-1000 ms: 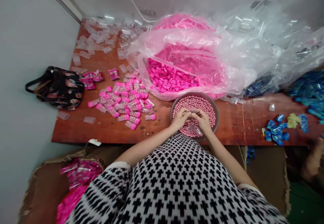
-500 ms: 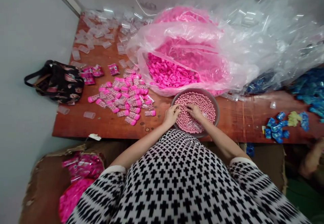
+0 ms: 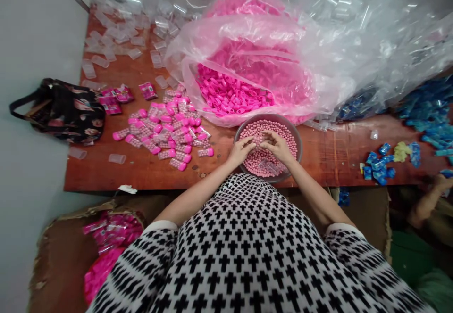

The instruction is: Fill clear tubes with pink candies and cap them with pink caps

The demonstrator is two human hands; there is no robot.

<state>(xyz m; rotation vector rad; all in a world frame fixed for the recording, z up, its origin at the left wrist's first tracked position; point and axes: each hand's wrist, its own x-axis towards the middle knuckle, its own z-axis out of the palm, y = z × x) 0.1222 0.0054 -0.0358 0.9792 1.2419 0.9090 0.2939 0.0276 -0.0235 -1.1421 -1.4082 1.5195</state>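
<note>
Head camera: Over a grey bowl [image 3: 300, 150] of pink beads [image 3: 250, 166], a worker's left hand [image 3: 241, 152] and right hand [image 3: 278, 148] nearly meet, fingers and thumbs curled almost closed on a small clear container [image 3: 258, 139], its contents too small to make out. Clear plastic pieces [image 3: 267, 168] lie on the beads below. Pink-capped tubes [image 3: 170, 131] sit heaped to the left; behind the bowl, a plastic bag [image 3: 189, 79] bulges with pink parts [image 3: 231, 94].
</note>
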